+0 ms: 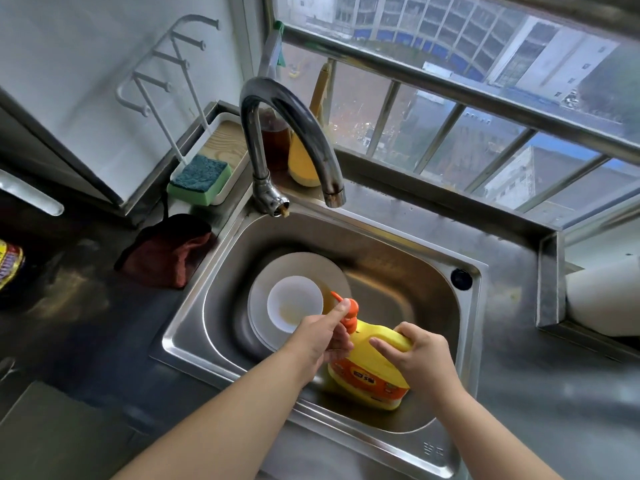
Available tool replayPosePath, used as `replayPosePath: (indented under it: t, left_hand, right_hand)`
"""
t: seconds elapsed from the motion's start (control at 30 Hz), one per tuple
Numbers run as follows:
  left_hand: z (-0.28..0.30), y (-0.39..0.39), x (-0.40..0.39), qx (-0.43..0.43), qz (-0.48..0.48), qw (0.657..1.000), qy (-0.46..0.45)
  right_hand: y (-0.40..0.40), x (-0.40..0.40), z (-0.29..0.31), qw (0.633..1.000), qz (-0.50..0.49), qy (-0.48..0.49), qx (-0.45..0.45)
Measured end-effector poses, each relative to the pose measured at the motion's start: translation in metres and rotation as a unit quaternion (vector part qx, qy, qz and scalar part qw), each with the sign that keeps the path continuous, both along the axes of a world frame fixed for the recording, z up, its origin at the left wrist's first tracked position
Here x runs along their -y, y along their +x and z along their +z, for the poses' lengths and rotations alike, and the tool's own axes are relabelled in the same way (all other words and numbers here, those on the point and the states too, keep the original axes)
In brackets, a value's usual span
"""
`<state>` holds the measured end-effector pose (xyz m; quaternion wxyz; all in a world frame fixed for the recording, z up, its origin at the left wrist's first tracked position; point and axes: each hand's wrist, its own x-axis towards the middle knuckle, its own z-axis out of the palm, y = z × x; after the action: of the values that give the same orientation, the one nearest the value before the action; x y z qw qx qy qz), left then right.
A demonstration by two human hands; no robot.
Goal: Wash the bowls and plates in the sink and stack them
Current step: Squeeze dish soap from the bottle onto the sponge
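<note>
A white bowl (pixel 294 303) sits on a stack of white plates (pixel 308 268) inside the steel sink (pixel 398 282). Over the sink's front part I hold a yellow dish-soap bottle (pixel 372 372) with an orange pump (pixel 348 311), whose nozzle points toward the bowl. My left hand (pixel 322 336) wraps the pump neck with the thumb on the pump head. My right hand (pixel 420 355) grips the bottle's shoulder and handle. The bowl has a brownish smear inside.
The curved faucet (pixel 294 133) arches over the sink's back. A green-blue sponge (pixel 201 180) lies in a white tray at back left. A dark red cloth (pixel 166 251) lies left of the sink. Another yellow bottle (pixel 304 161) stands on the window ledge.
</note>
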<state>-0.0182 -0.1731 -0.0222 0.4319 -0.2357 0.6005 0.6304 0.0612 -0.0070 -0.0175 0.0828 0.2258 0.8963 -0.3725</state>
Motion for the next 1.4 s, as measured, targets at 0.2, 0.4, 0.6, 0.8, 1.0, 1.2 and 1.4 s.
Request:
replayPosePath:
  t: [0.2, 0.4, 0.6, 0.8, 1.0, 1.2, 1.4]
  left_hand:
    - [0.003, -0.010, -0.018, -0.037, -0.059, 0.997, -0.038]
    - [-0.004, -0.014, -0.023, -0.067, -0.094, 0.991, -0.061]
    - [-0.005, -0.016, -0.028, -0.090, -0.096, 0.989, -0.068]
    - [-0.012, -0.013, -0.029, -0.102, -0.083, 0.989, -0.064]
    - [-0.012, -0.016, -0.033, -0.107, -0.080, 0.989, -0.057]
    - [-0.017, -0.016, -0.036, -0.108, -0.078, 0.989, -0.060]
    - [-0.018, -0.013, -0.032, -0.099, -0.063, 0.992, -0.051]
  right_hand:
    - [0.010, 0.000, -0.005, 0.998, -0.057, -0.014, -0.012]
    - [0.011, -0.005, -0.013, 0.997, -0.076, -0.005, -0.016]
    - [0.012, -0.004, -0.016, 0.996, -0.090, -0.014, -0.017]
    - [0.011, -0.003, -0.015, 0.996, -0.083, -0.007, -0.021]
    - [0.010, -0.006, -0.019, 0.996, -0.089, -0.008, -0.020]
    - [0.010, -0.006, -0.020, 0.996, -0.089, -0.009, -0.021]
    - [0.011, -0.003, -0.018, 0.996, -0.084, -0.006, -0.029]
